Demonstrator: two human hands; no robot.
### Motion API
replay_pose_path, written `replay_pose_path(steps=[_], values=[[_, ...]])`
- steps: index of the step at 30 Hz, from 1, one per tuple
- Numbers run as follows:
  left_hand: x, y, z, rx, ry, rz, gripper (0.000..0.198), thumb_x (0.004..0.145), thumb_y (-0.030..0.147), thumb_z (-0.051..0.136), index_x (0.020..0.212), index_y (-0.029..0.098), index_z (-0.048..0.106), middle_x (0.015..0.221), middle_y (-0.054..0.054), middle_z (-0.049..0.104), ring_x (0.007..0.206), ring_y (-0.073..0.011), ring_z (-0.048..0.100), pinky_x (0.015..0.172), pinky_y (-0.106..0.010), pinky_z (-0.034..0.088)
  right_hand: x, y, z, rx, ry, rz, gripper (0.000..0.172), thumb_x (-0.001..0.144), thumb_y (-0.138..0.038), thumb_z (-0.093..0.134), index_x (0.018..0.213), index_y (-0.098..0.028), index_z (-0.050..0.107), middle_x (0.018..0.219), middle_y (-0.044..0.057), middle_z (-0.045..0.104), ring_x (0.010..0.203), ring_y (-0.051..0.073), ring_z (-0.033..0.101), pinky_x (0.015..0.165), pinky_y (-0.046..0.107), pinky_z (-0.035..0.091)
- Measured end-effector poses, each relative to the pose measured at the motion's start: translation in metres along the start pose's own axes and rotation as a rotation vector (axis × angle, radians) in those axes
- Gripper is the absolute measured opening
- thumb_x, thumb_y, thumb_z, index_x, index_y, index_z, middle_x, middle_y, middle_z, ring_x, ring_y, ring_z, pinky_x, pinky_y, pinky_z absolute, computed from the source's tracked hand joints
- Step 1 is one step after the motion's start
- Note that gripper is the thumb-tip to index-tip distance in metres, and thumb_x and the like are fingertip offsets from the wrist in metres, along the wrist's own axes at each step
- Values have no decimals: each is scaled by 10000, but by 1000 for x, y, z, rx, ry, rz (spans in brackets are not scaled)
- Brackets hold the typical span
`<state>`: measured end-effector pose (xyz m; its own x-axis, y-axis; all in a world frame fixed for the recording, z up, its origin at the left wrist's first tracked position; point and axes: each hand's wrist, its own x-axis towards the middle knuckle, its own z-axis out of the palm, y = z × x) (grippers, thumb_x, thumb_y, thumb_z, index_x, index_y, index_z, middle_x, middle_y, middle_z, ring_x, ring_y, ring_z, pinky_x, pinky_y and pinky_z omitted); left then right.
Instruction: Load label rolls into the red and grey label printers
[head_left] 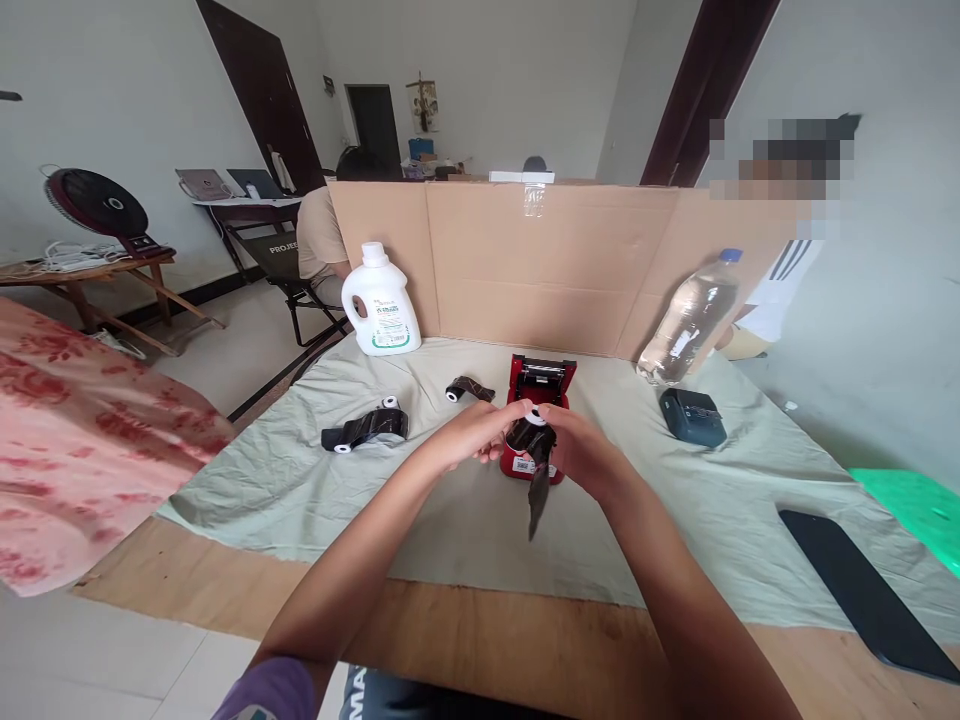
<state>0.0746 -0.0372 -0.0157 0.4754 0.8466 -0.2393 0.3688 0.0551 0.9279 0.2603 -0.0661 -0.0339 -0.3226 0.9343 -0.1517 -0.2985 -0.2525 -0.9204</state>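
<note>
Between my two hands is a black ribbon roll (532, 440) with a white core end facing up. A loose dark strip of it dangles toward the cloth. My left hand (480, 432) grips the roll from the left, thumb at the white core. From the right, my right hand (571, 440) is closed on the same roll, its thumb close to the other thumb. Directly behind and below them stands a small red printer (517, 466) with its lid tipped up. The roll and my hands hide much of its inside.
Black rolls with white cores (367, 428) lie at left, with a smaller black roll (470, 388) nearer the middle. A white detergent bottle (382, 310), cardboard screen (547, 270) and water bottle (686, 320) stand behind. At right are a dark device (691, 417) and black slab (862, 590).
</note>
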Motion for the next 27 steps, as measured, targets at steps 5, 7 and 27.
replay_pose_path(steps=[5,7,27], values=[[8,-6,-7,-39,55,16,746,832,830,355,630,165,624,421,-7,503,388,-110,434,447,-244,307,-1,-5,-4,1,69,77,334,827,-501,681,930,-187,732,901,95,763,748,220,709,699,334,561],[10,-8,-10,-55,96,50,704,839,803,399,665,163,636,423,3,505,387,-108,442,448,-239,310,-2,-6,-9,-13,130,59,340,825,-505,680,942,-190,728,920,105,765,772,237,716,713,351,574],[13,-15,17,-329,-16,120,412,945,404,530,1292,189,588,1080,-107,725,825,-182,738,596,-222,534,-1,-12,-5,-209,302,-144,225,756,-403,716,880,-221,666,809,36,731,777,232,728,682,345,582]])
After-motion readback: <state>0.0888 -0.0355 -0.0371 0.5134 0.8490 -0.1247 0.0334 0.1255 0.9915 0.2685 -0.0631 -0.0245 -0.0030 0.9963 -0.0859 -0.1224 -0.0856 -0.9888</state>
